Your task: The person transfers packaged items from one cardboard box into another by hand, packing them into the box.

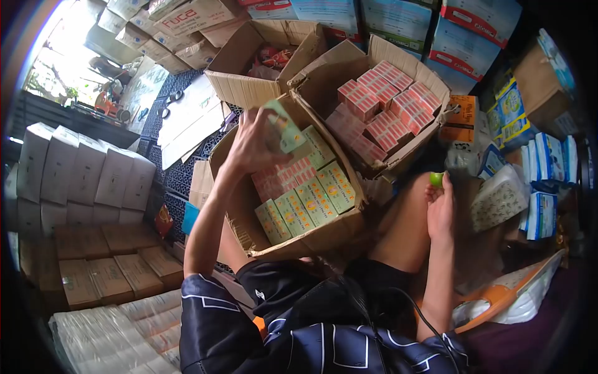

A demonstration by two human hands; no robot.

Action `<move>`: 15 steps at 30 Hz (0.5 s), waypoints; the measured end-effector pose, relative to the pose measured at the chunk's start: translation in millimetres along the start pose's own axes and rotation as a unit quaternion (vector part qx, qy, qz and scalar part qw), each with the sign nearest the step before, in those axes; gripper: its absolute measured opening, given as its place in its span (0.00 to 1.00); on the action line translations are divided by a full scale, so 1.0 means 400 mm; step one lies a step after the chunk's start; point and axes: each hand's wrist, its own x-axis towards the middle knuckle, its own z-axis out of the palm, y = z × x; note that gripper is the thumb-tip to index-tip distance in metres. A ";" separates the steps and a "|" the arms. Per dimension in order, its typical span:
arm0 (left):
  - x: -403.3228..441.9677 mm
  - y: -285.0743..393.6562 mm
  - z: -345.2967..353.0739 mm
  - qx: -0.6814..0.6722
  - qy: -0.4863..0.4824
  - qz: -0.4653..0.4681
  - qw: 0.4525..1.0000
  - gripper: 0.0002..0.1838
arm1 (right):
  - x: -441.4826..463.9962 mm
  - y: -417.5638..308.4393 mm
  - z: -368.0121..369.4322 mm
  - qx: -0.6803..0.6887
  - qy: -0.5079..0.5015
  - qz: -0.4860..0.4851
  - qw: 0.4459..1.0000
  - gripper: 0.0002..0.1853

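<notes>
My left hand [249,140] is shut on a pale green carton [285,128], tilted and somewhat blurred, above an open cardboard box [299,243]. Inside that box, several green and white cartons [300,209] with orange prints stand in rows beside red and white packs [283,177]. On the right, near my bare knee, my right hand [440,209] pinches a small piece of green fruit [437,179]; its exact kind is unclear. A second open cardboard box [408,165], behind and to the right, holds stacks of red and white packs [377,90].
Another open box [240,90] with red packets stands at the back. White cartons [81,168] and brown cartons [115,277] are stacked at left. Blue packs [542,212] and an orange basket [504,293] are at right. A black cable [411,302] crosses my lap.
</notes>
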 end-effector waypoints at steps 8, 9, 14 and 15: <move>-0.134 -0.151 0.260 -0.066 -0.083 -0.128 0.986 0.51 | -0.012 0.012 -0.011 -0.023 -0.086 -0.001 0.996 0.18; -0.138 -0.173 0.300 -0.068 -0.079 -0.124 0.987 0.51 | -0.008 0.014 -0.016 -0.023 -0.101 0.005 0.995 0.18; -0.129 -0.198 0.393 -0.093 -0.073 -0.039 0.992 0.49 | 0.003 0.015 -0.034 -0.039 -0.146 0.001 0.989 0.22; -0.126 -0.175 0.376 -0.110 -0.102 -0.088 0.985 0.48 | 0.001 0.015 -0.033 -0.032 -0.147 -0.011 0.989 0.18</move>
